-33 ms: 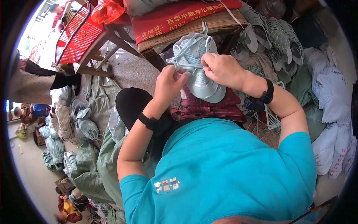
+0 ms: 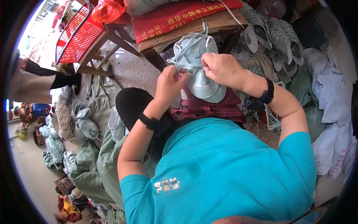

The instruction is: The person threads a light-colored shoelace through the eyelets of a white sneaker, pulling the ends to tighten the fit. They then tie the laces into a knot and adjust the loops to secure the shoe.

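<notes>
Crowded workroom, speckled grey floor visible between heaps of goods. Far left, other people showed small, one at the lower edge in a yellow and dark red top. Next came a red mesh basket beside a wooden stool, with a crumpled red bag near the stool's top. Below these, bundled pale shoe pieces lay close to slack green sacks.

Left hand, black band at the wrist, was at the shoe's left side. Its fingers were bent and drawn nearly together on the pale lace; the exact grip was partly hidden.

Pale blue-green shoe upper lay mid-view, rear part against the edge of the wooden tabletop, toe toward the wearer and above dark red striped cloth. Red printed cloth covered part of the tabletop.

Right hand, dark watch at the wrist, was at the shoe's right side, thumb and forefinger pinched closed on the lace. Farther right, nested shoe uppers stood in rows; white sacks were piled at the edge.
</notes>
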`<state>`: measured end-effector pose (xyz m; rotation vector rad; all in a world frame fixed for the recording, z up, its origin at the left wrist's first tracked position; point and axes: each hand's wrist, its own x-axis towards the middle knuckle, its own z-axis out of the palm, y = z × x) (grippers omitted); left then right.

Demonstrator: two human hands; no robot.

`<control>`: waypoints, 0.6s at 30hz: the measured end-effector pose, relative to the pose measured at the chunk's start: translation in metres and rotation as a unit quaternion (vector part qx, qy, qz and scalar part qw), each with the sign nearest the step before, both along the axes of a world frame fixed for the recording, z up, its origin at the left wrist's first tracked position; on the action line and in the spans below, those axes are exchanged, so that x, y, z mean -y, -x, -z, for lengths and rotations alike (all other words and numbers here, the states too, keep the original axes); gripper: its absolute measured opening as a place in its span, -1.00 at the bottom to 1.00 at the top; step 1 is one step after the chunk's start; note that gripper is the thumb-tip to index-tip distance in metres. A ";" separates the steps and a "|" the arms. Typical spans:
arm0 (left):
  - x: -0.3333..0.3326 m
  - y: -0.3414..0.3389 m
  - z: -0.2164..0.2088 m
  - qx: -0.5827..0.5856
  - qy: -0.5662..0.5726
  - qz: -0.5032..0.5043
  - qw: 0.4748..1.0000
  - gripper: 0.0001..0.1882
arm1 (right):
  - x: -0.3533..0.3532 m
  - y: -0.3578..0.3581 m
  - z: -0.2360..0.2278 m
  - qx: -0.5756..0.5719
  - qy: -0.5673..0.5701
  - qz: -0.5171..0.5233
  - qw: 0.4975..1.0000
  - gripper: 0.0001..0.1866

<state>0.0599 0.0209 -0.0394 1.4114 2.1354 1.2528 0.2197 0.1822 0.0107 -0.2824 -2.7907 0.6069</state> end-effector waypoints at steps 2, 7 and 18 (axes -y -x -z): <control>-0.002 -0.006 0.001 0.032 -0.007 0.000 0.999 -0.77 | 0.000 0.002 -0.001 0.025 -0.013 0.004 1.000 -0.85; -0.008 -0.014 0.003 0.038 -0.021 -0.009 0.999 -0.75 | 0.000 0.001 0.000 0.024 -0.008 0.014 1.000 -0.86; -0.012 0.002 -0.005 0.845 0.031 0.066 0.530 -0.79 | -0.047 -0.013 0.004 0.090 0.364 -0.098 0.922 -0.89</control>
